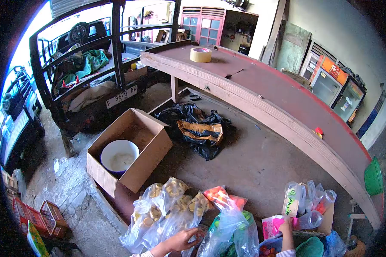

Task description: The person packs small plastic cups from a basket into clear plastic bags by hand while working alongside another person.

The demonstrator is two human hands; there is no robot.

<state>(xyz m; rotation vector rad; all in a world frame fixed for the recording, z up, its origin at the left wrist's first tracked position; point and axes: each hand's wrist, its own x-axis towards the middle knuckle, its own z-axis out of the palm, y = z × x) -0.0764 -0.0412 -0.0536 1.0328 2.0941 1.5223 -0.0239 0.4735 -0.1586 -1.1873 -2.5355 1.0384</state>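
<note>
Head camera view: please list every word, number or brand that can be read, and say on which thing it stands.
"F 8670 AK", roughly: white number plate on the truck; the digits are uncertain.
Red logo on the drinks fridge: too blurred.
Print on the green packet by the right hand: too small.
</note>
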